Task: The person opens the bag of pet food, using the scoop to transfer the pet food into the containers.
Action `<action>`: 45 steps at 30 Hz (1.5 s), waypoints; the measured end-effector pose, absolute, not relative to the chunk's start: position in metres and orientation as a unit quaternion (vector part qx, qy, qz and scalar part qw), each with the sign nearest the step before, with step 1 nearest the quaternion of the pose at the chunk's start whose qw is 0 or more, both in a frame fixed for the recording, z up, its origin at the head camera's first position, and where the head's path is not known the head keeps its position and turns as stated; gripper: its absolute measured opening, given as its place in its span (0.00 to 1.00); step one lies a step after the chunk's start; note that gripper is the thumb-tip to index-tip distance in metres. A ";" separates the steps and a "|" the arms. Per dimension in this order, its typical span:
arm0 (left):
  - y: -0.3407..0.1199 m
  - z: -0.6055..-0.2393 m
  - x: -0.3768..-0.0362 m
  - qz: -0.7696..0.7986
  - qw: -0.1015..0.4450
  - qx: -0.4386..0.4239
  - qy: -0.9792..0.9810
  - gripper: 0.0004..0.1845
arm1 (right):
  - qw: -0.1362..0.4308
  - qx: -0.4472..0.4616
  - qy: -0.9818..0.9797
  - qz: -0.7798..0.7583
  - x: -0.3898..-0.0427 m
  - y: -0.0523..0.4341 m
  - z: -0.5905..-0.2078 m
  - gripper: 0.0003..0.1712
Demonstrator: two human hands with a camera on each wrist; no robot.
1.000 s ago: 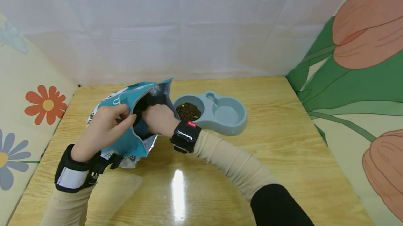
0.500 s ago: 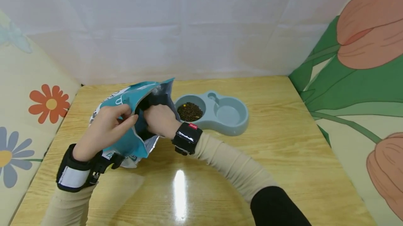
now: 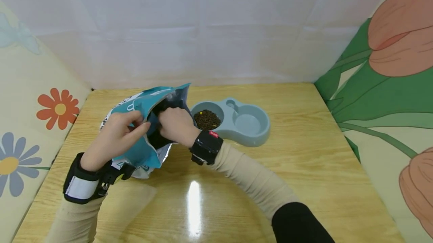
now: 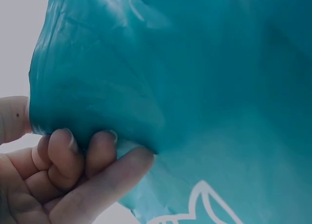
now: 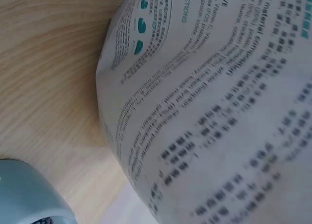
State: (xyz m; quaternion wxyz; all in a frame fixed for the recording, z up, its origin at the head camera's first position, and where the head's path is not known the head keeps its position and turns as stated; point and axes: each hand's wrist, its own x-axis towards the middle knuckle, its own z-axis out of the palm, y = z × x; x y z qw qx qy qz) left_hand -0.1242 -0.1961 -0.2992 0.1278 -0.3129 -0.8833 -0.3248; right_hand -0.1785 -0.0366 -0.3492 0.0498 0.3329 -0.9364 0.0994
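A teal and white printed pet food bag (image 3: 135, 102) stands on the table, its mouth gaping to the right with silver lining showing. My left hand (image 3: 116, 134) pinches the near edge of that mouth; in the left wrist view the curled fingers (image 4: 68, 156) grip the teal film. My right hand (image 3: 177, 124) reaches into the opening, its fingers hidden inside the bag. Beside the bag sits a blue-grey double bowl (image 3: 233, 132). Dark brown kibble (image 3: 207, 119) partly fills its left hollow, with a small yellow bit on top. No kibble shows in the right hollow.
The wooden table (image 3: 287, 175) spreads around the bag and bowl. Behind it hangs a white cloth (image 3: 203, 40). Floral panels stand along the left and right edges. In the right wrist view, the bag's printed back (image 5: 209, 112) fills most of the picture.
The right hand has risen slightly within the bag's mouth. The left hand keeps its hold on the edge. The whole head view has shifted a little, so everything appears farther right.
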 end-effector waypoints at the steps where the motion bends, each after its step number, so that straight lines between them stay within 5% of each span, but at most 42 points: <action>1: -0.196 -0.299 -0.124 -0.325 0.127 -0.313 -0.883 0.15 | 0.051 0.332 -0.936 0.100 -0.178 -0.035 -0.348 0.19; 27: -0.198 -0.298 -0.125 -0.332 0.121 -0.312 -0.882 0.13 | 0.017 0.310 -0.947 0.077 -0.166 0.012 -0.313 0.26; 45: -0.199 -0.297 -0.125 -0.333 0.119 -0.313 -0.882 0.12 | 0.062 0.302 -0.944 0.119 -0.164 0.028 -0.324 0.22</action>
